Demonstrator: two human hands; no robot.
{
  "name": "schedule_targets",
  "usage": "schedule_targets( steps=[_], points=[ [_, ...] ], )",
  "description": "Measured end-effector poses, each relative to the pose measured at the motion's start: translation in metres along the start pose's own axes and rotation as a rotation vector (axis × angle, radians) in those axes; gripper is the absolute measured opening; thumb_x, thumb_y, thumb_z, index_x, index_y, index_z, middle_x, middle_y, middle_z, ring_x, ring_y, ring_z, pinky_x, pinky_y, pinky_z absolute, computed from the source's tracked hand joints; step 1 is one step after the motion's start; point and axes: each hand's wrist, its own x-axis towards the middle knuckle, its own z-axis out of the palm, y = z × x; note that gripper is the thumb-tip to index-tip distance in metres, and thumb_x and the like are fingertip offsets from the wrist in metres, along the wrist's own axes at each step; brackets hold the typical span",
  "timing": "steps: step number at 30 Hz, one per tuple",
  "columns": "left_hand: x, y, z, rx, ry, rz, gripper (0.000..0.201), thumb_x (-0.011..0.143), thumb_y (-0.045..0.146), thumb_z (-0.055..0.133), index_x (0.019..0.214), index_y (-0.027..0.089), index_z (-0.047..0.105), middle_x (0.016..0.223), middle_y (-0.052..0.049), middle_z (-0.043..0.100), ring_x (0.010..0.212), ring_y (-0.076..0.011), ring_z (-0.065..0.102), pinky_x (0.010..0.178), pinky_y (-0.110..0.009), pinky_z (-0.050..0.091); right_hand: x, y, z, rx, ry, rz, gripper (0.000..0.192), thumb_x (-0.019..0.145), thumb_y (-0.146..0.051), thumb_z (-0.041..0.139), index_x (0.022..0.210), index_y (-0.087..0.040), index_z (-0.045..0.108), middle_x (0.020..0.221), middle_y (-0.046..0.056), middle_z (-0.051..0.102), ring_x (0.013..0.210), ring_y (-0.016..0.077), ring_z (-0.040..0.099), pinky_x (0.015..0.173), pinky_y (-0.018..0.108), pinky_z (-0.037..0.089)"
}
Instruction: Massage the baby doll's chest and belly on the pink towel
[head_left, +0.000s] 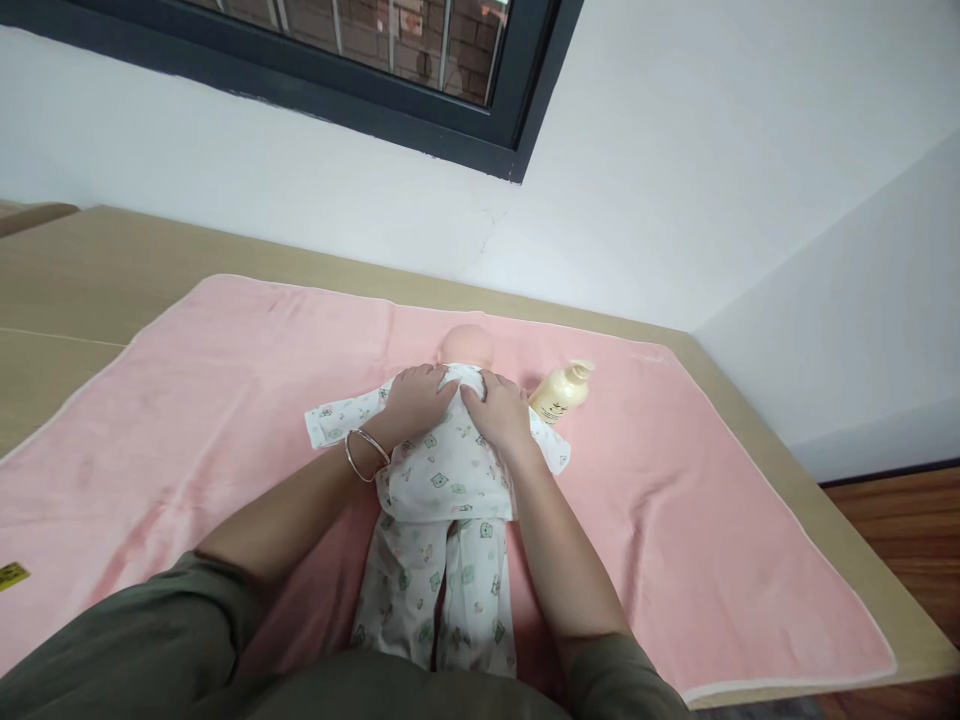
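i see wide bare blanket (187, 400) left of the doll (442, 470), so my left grip (416, 400) has open room to draw out that way. right of my right grip (499, 408) a bottle (561, 390) lies just beside the doll's shoulder and narrows that side. beyond it the blanket runs free to the counter (825, 510) edge. the wall (637, 200) closes off the far side.

Olive-green sleeves (150, 640) pushed up the forearms; thin silver bangles (366, 452) circle the left wrist.
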Motion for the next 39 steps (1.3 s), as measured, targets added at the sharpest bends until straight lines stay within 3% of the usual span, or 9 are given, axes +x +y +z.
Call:
schedule_targets(
  steps=[5, 16, 22, 25, 28, 32, 37, 39],
  points=[
    [-0.002, 0.000, 0.003, 0.026, 0.028, 0.025, 0.042, 0.104, 0.038, 0.037, 0.123, 0.015, 0.066, 0.113, -0.016, 0.072, 0.112, -0.0311, 0.067, 0.099, -0.044, 0.049, 0.004, 0.001, 0.000, -0.026, -0.033, 0.040, 0.053, 0.100, -0.055, 0.043, 0.130, -0.016, 0.063, 0.138, 0.017, 0.066, 0.135, 0.0361, 0.052, 0.115, 0.057, 0.033],
    [-0.001, 0.000, 0.006, -0.032, 0.069, 0.008, 0.041, 0.102, 0.038, 0.038, 0.123, 0.017, 0.066, 0.110, -0.016, 0.073, 0.109, -0.0329, 0.068, 0.097, -0.047, 0.050, 0.001, 0.003, 0.002, -0.040, -0.013, 0.016, 0.054, 0.102, -0.055, 0.041, 0.134, -0.017, 0.062, 0.142, 0.016, 0.064, 0.136, 0.0352, 0.051, 0.115, 0.054, 0.032],
    [-0.002, 0.002, 0.009, -0.037, 0.099, 0.003, 0.054, 0.101, 0.039, 0.037, 0.147, 0.013, 0.051, 0.126, -0.019, 0.069, 0.119, -0.0338, 0.064, 0.103, -0.047, 0.048, 0.001, 0.007, 0.003, -0.013, -0.047, 0.039, 0.066, 0.102, -0.060, 0.038, 0.151, -0.017, 0.048, 0.154, 0.017, 0.053, 0.146, 0.0352, 0.041, 0.121, 0.059, 0.022],
    [-0.003, 0.003, 0.010, -0.029, 0.097, -0.005, 0.057, 0.102, 0.039, 0.036, 0.149, 0.011, 0.048, 0.124, -0.019, 0.070, 0.120, -0.0339, 0.064, 0.103, -0.046, 0.047, -0.002, 0.003, -0.003, -0.007, -0.056, 0.042, 0.067, 0.102, -0.058, 0.040, 0.156, -0.018, 0.042, 0.154, 0.018, 0.053, 0.148, 0.0352, 0.040, 0.121, 0.059, 0.022],
    [-0.003, 0.003, 0.011, -0.041, 0.113, -0.016, 0.057, 0.102, 0.039, 0.036, 0.149, 0.009, 0.048, 0.125, -0.020, 0.070, 0.121, -0.0341, 0.064, 0.103, -0.046, 0.047, -0.009, -0.005, -0.007, -0.012, 0.027, 0.030, 0.063, 0.100, -0.048, 0.046, 0.154, -0.016, 0.045, 0.151, 0.018, 0.055, 0.145, 0.0345, 0.044, 0.121, 0.055, 0.026],
    [-0.004, 0.001, 0.015, -0.102, 0.152, -0.021, 0.056, 0.102, 0.036, 0.034, 0.149, 0.009, 0.045, 0.130, -0.019, 0.069, 0.122, -0.0324, 0.064, 0.106, -0.046, 0.046, -0.015, -0.014, 0.002, -0.038, 0.171, -0.038, 0.059, 0.101, -0.036, 0.045, 0.153, -0.010, 0.045, 0.165, 0.020, 0.036, 0.155, 0.0321, 0.029, 0.125, 0.051, 0.021],
    [-0.004, -0.002, 0.022, -0.215, 0.236, -0.014, 0.055, 0.102, 0.032, 0.026, 0.144, 0.005, 0.050, 0.136, -0.023, 0.066, 0.127, -0.0317, 0.062, 0.110, -0.048, 0.045, -0.014, -0.017, 0.010, -0.015, 0.006, -0.111, 0.054, 0.105, -0.037, 0.037, 0.153, -0.014, 0.046, 0.165, 0.016, 0.038, 0.158, 0.0300, 0.024, 0.128, 0.054, 0.015],
    [-0.004, -0.003, 0.024, -0.284, 0.265, -0.022, 0.055, 0.103, 0.034, 0.025, 0.142, 0.007, 0.052, 0.137, -0.022, 0.066, 0.130, -0.0308, 0.060, 0.112, -0.049, 0.045, -0.015, -0.018, 0.008, 0.015, 0.025, -0.114, 0.057, 0.105, -0.038, 0.037, 0.156, -0.013, 0.042, 0.167, 0.016, 0.033, 0.159, 0.0287, 0.021, 0.128, 0.052, 0.017]
  ],
)
